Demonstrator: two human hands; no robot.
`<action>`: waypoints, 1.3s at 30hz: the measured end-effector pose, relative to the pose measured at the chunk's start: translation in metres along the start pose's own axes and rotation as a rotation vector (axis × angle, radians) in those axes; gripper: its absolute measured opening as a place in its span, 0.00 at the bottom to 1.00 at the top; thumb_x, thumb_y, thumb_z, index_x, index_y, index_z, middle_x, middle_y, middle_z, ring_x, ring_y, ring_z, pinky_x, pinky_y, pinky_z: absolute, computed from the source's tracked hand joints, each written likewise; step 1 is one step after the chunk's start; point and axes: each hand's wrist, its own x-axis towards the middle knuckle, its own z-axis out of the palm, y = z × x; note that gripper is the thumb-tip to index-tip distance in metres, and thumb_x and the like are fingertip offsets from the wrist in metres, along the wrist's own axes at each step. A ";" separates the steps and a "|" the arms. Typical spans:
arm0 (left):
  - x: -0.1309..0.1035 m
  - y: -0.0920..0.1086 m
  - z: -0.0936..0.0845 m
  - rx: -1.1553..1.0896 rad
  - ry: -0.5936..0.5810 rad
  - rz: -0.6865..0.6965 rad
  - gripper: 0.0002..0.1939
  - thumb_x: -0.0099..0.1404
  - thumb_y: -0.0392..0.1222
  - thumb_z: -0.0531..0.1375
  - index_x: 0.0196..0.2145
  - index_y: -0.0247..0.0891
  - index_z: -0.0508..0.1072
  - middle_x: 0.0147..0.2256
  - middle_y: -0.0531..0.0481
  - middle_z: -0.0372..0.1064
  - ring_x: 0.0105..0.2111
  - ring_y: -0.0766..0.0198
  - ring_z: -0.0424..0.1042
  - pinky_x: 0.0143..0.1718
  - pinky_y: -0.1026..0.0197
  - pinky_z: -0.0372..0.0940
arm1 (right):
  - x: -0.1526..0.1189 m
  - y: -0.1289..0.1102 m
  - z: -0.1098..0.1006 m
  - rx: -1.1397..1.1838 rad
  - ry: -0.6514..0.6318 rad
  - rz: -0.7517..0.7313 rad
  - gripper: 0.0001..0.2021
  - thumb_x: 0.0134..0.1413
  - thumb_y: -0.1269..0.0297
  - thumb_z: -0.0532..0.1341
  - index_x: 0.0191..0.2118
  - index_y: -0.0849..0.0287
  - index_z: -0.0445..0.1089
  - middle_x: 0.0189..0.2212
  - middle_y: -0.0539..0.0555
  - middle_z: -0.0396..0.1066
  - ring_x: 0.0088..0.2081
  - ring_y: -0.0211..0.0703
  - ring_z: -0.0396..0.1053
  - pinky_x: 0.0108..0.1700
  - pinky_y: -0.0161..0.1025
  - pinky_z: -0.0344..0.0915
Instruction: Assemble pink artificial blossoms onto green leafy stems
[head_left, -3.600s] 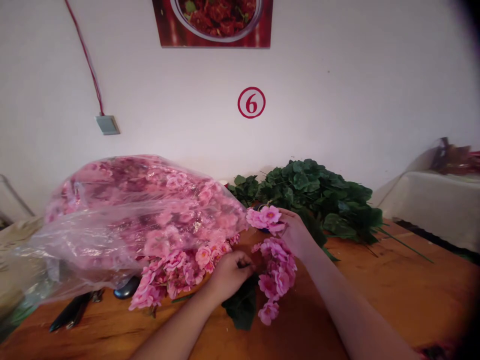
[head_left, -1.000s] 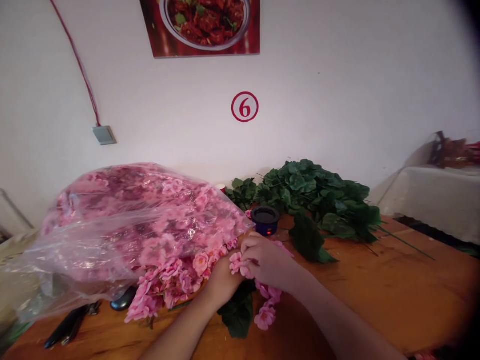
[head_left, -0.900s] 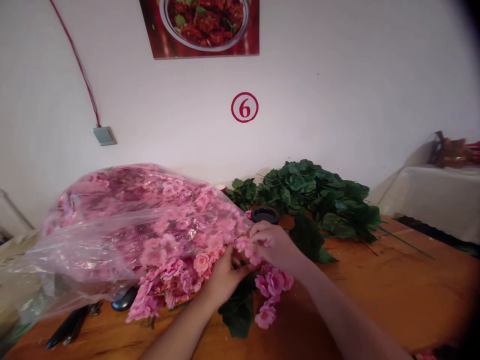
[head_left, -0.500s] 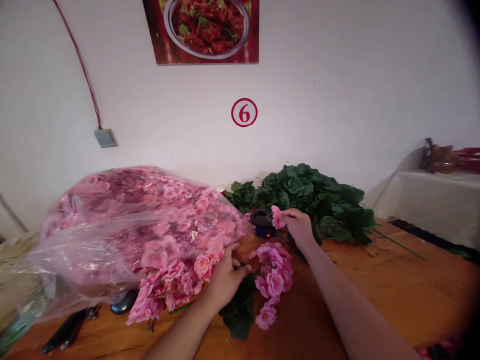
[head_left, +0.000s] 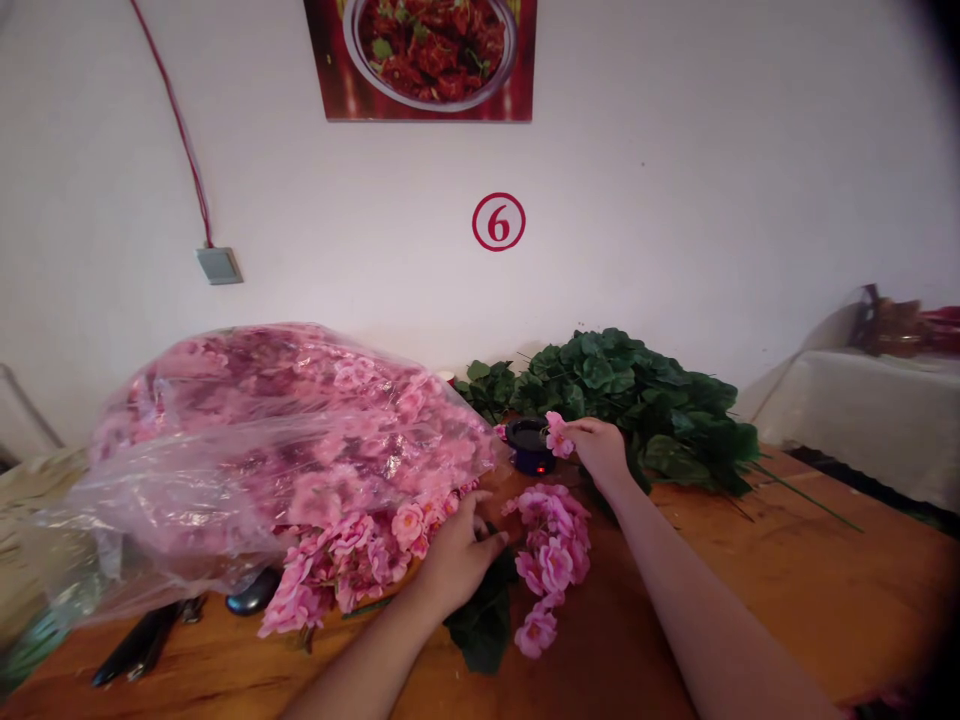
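Note:
My right hand pinches a small pink flower at the right rim of a dark round pot with a small red light on its front. Nearer me, my left hand rests between the bagged flowers and a dark green leaf; its fingers are partly curled, and what they may hold is hidden. Just right of the leaf lies a cluster of pink flowers. Loose pink flowers spill from a clear plastic bag full of them.
Behind the pot is a heap of green leaves, its stems pointing right over the wooden table. A black-handled tool and a dark rounded object lie at the front left. The wall stands behind.
The view has shifted slightly. The pink flower in my right hand now covers the pot's right rim, its thin stem less visible. My left hand stays beside the leaf.

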 end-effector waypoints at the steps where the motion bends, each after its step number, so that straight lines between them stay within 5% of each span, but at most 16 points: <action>1: 0.000 0.000 0.000 0.008 0.000 0.004 0.24 0.59 0.45 0.59 0.52 0.41 0.60 0.24 0.59 0.62 0.26 0.65 0.64 0.28 0.64 0.53 | 0.000 0.001 0.001 -0.012 -0.008 -0.005 0.11 0.41 0.58 0.60 0.25 0.58 0.78 0.25 0.52 0.75 0.28 0.45 0.71 0.30 0.36 0.63; 13: -0.003 0.001 0.000 0.063 -0.003 0.024 0.22 0.59 0.44 0.58 0.51 0.42 0.62 0.24 0.58 0.63 0.26 0.64 0.65 0.27 0.63 0.52 | -0.001 -0.007 0.001 -0.238 -0.060 -0.138 0.14 0.47 0.59 0.57 0.19 0.55 0.76 0.20 0.51 0.74 0.26 0.43 0.70 0.29 0.35 0.59; 21: -0.003 0.002 0.000 0.079 -0.001 0.036 0.21 0.59 0.45 0.58 0.51 0.43 0.62 0.24 0.58 0.64 0.25 0.64 0.64 0.27 0.64 0.51 | -0.007 -0.021 -0.002 -0.145 -0.160 -0.143 0.15 0.48 0.63 0.56 0.17 0.55 0.75 0.17 0.50 0.72 0.24 0.41 0.69 0.30 0.35 0.61; 28: -0.004 0.003 0.000 0.090 -0.005 0.045 0.20 0.59 0.44 0.58 0.50 0.42 0.62 0.25 0.58 0.63 0.26 0.64 0.64 0.27 0.64 0.52 | -0.006 -0.017 0.001 -0.189 -0.063 -0.163 0.11 0.46 0.62 0.58 0.20 0.55 0.76 0.23 0.52 0.74 0.31 0.45 0.70 0.35 0.37 0.63; 39: 0.006 -0.006 -0.008 0.000 -0.113 -0.020 0.14 0.52 0.42 0.63 0.38 0.38 0.70 0.24 0.58 0.62 0.25 0.68 0.62 0.25 0.66 0.52 | -0.001 -0.004 -0.002 0.366 0.053 0.149 0.10 0.33 0.61 0.66 0.25 0.62 0.77 0.24 0.55 0.76 0.28 0.46 0.71 0.32 0.39 0.64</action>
